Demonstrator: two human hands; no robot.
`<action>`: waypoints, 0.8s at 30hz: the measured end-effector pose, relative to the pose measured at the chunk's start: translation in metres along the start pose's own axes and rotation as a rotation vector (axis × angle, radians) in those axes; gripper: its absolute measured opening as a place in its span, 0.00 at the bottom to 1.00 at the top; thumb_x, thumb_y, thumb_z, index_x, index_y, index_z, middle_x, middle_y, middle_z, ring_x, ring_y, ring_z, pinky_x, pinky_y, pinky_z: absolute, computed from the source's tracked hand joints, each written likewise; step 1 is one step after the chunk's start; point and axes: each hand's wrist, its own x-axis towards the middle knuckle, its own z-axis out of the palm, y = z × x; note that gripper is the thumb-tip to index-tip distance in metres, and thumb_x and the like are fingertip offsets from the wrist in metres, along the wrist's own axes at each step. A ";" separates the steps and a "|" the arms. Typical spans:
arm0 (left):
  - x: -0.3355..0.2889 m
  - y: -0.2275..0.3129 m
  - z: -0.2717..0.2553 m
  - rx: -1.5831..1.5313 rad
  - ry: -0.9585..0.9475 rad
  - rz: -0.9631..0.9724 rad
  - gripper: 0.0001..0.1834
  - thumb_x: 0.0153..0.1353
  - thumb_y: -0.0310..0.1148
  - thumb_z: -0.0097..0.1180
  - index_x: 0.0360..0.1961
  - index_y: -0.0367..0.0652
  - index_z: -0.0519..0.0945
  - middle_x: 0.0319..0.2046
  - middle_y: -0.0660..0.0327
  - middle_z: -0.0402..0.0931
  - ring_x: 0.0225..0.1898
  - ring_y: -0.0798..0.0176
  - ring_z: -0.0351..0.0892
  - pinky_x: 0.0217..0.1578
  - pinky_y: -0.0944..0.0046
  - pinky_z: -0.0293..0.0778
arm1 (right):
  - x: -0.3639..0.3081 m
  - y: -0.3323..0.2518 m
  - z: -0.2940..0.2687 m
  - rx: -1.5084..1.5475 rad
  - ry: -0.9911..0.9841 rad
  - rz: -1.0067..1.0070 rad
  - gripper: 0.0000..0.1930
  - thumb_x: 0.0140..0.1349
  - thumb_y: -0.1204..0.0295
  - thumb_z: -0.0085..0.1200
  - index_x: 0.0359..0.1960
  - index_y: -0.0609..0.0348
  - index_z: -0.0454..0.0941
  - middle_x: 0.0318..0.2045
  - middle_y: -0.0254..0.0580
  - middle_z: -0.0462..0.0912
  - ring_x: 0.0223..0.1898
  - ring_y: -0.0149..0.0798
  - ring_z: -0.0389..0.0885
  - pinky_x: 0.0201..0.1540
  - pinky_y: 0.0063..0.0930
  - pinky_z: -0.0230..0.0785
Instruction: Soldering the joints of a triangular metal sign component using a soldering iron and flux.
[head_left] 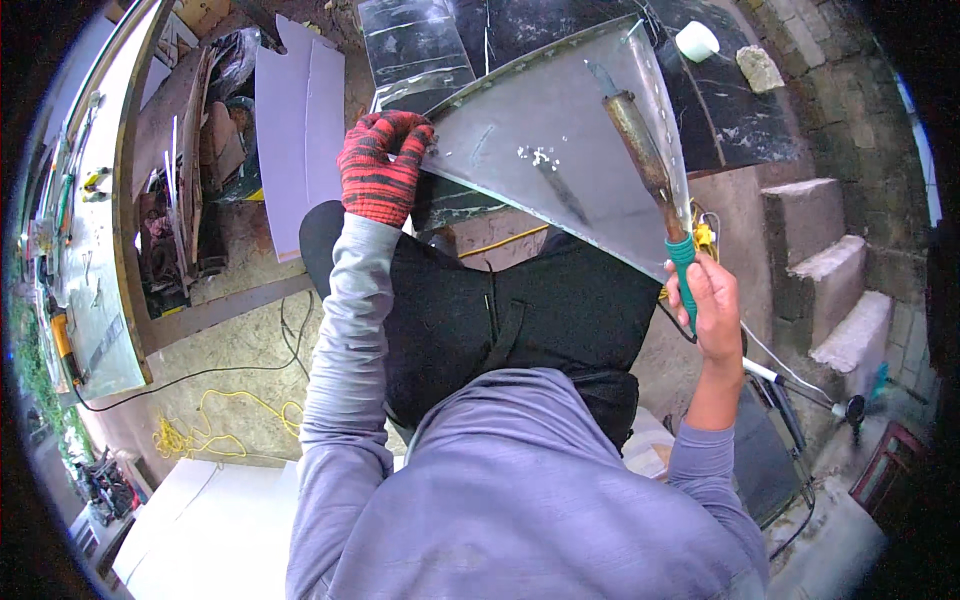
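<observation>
My left hand (382,165), in a red and black striped glove, is closed on the left corner of a grey triangular sheet-metal piece (480,165) with raised edges. Bare, my right hand (708,305) wraps round the green handle of a soldering iron (645,150). The iron's rusty barrel and pointed tip extend up over the sheet's right part, and whether the tip touches it I cannot tell. Small white crumbs (540,156) lie near the middle of the sheet. The sheet rests across the dark marbled surface (420,50) above my lap.
A round white container (697,42) and a rough stone-like lump (760,69) sit at the far right. Concrete steps (850,290) rise on the right. At the left stands a workbench (120,330) with tools; a pale panel (298,130) leans nearby. Yellow cord (200,435) lies on the floor.
</observation>
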 end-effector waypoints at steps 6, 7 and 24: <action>-0.030 0.012 0.002 0.057 0.402 0.037 0.12 0.66 0.25 0.64 0.51 0.42 0.83 0.44 0.55 0.80 0.45 0.59 0.81 0.50 0.60 0.77 | -0.001 0.013 0.004 0.006 -0.007 -0.018 0.18 0.79 0.61 0.48 0.48 0.66 0.79 0.25 0.33 0.79 0.20 0.19 0.69 0.23 0.15 0.60; -0.044 0.018 -0.001 0.000 0.369 -0.065 0.11 0.67 0.25 0.62 0.51 0.40 0.82 0.44 0.55 0.81 0.44 0.60 0.81 0.51 0.61 0.77 | -0.001 0.013 0.003 0.007 -0.004 -0.019 0.17 0.78 0.62 0.48 0.48 0.66 0.79 0.25 0.33 0.79 0.20 0.19 0.69 0.23 0.15 0.60; -0.110 0.085 0.014 -0.097 -0.022 0.081 0.16 0.61 0.27 0.64 0.51 0.45 0.82 0.36 0.54 0.81 0.40 0.46 0.80 0.43 0.49 0.74 | 0.001 -0.009 -0.004 -0.332 0.068 -0.093 0.16 0.74 0.65 0.59 0.52 0.66 0.81 0.26 0.33 0.81 0.24 0.23 0.72 0.27 0.22 0.66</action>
